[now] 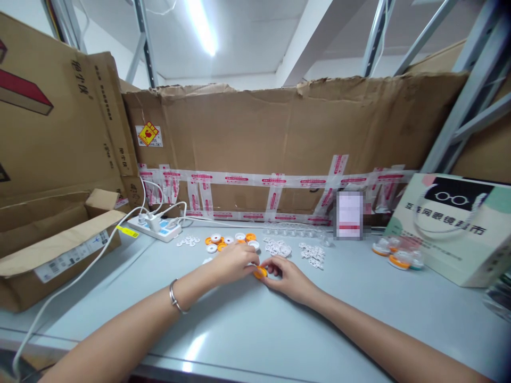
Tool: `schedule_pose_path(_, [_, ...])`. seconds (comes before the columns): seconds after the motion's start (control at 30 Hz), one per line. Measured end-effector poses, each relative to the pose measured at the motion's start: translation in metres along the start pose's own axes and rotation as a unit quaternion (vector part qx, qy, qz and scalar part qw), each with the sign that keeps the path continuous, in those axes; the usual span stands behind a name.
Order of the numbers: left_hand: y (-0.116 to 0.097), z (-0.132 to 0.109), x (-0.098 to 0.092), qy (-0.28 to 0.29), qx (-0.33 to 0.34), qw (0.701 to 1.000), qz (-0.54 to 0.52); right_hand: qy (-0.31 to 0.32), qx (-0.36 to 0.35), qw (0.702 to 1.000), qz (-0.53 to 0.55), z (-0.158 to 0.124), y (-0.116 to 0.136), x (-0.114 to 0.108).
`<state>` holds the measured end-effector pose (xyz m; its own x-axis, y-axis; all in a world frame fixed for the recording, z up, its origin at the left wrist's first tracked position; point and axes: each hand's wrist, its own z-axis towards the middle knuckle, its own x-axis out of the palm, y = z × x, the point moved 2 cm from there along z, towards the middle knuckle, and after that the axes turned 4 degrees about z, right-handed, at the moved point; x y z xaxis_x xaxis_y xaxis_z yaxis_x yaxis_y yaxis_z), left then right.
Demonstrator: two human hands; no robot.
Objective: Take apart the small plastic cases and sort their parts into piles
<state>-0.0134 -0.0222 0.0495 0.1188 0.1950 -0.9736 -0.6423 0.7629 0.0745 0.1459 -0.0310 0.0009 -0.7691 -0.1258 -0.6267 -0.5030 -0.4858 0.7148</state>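
Both my hands meet at the middle of the grey table (255,319). My left hand (235,263), with a metal bangle on its wrist, pinches a small orange round cap (260,273) from the left. My right hand (288,276) grips the same orange cap from the right, fingers curled. Just beyond the hands lie several orange and white round caps (229,240) and heaps of small white parts (278,247), with another white heap (313,253) to the right.
A white power strip (156,227) with plugs and cables lies at the back left. An open cardboard box (51,250) stands at the left. A cardboard wall (279,149) backs the table. A printed paper bag (451,226) stands right, finished clear-lidded pieces (397,252) beside it.
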Motion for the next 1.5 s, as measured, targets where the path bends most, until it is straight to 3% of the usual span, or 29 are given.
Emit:
schedule_pose_path(0.2, [-0.007,0.004,0.016,-0.016,0.047,0.992,0.116,0.002,-0.004,1.0,-0.004,0.001,-0.003,0.001])
schedule_pose_path(0.37, [-0.007,0.005,0.023,-0.072,0.096,0.978,0.172,-0.001,-0.005,1.0,-0.003,0.002,-0.003,0.0])
schedule_pose_path(0.6, [-0.011,0.001,0.017,-0.125,0.202,0.942,0.239,0.003,0.006,1.0,0.012,0.001,-0.003,0.0])
schedule_pose_path(0.83, [-0.018,-0.002,0.019,-0.164,0.234,0.917,0.277,-0.005,0.007,1.0,0.026,0.002,-0.003,0.0])
schedule_pose_path(1.17, [-0.017,0.002,0.014,-0.15,0.229,0.927,0.256,-0.002,0.011,1.0,0.027,0.001,0.0,-0.002])
schedule_pose_path(1.37, [-0.008,0.006,0.021,-0.095,0.12,0.976,0.157,0.002,0.016,1.0,0.019,0.002,0.0,-0.001])
schedule_pose_path(1.5, [0.001,0.005,0.006,-0.04,0.043,0.995,0.08,0.0,0.021,1.0,0.011,0.0,0.001,-0.001])
